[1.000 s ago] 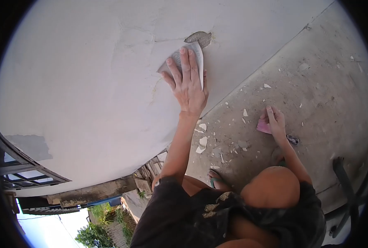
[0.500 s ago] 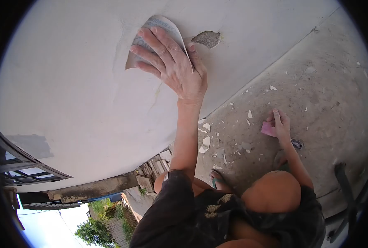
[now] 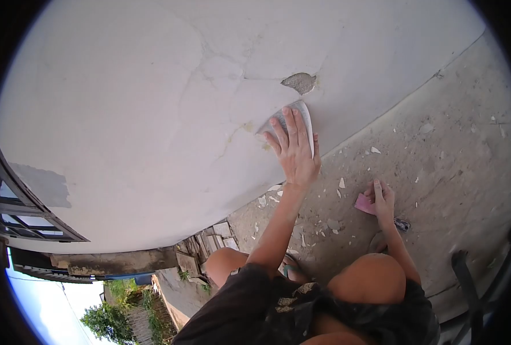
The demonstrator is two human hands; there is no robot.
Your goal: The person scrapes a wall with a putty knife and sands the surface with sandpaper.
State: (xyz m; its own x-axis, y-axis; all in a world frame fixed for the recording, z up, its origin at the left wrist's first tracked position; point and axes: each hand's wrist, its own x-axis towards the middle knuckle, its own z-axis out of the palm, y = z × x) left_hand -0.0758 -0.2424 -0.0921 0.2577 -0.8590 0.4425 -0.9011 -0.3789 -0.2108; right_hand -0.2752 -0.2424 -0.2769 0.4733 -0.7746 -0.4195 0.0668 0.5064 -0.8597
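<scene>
My left hand [image 3: 297, 150] presses a grey sheet of sandpaper [image 3: 273, 122] flat on the white wall [image 3: 123, 121], fingers spread over it and thumb at its right edge. Just above the sheet is a chipped grey patch [image 3: 300, 83], with fine cracks and yellowish marks nearby. Lower right, over the floor, my right hand [image 3: 383, 202] is closed on a pink piece [image 3: 365, 203], its fingers bent around one side. A small dark object [image 3: 402, 224] lies on the floor beside my right wrist.
White flakes [image 3: 341, 183] are scattered on the dusty concrete floor [image 3: 439, 167]. Dark curved bars [image 3: 467, 279] stand at the lower right. A window frame [image 3: 28, 210] is at the left, and stacked boards [image 3: 201, 250] lie near the wall's end. My sandalled foot [image 3: 291, 269] rests below.
My left hand and the sandpaper have moved down and right, from beside the chipped patch to below it. The view has shifted slightly. My right hand keeps the pink piece.
</scene>
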